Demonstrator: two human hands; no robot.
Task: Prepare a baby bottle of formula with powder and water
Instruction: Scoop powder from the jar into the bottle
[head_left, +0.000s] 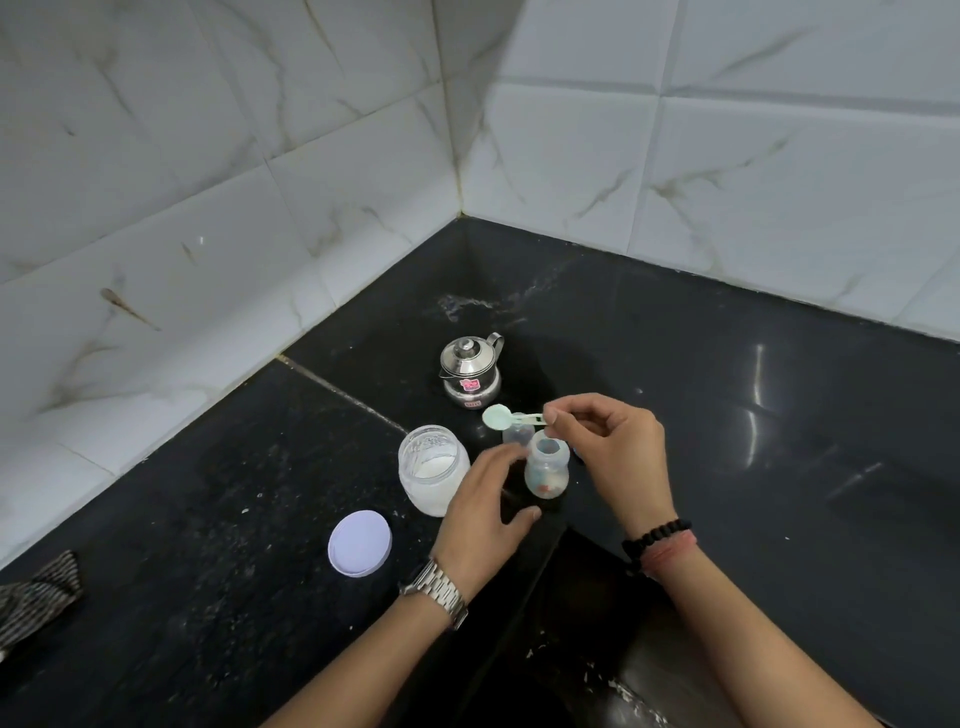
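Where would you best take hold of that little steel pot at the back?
Probably by the curved handle on the steel pot, coming from the back right, where the loop sticks out clear of the body. The rounded, shiny sides and knobbed lid look harder to hold, and the right hand with the spoon is nearest.

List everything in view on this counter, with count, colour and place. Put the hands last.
baby bottle: one, clear, open top, centre of the counter
scoop: one, pale green, held above the bottle
powder jar: one, clear, white powder inside, left of the bottle
jar lid: one, white, lying near-left of the jar
steel pot: one, silver, lidded, behind the bottle
cloth: one, striped, far left edge
counter: one, black
left hand: fingers at the bottle, wristwatch
right hand: pinches the scoop handle, bead bracelet
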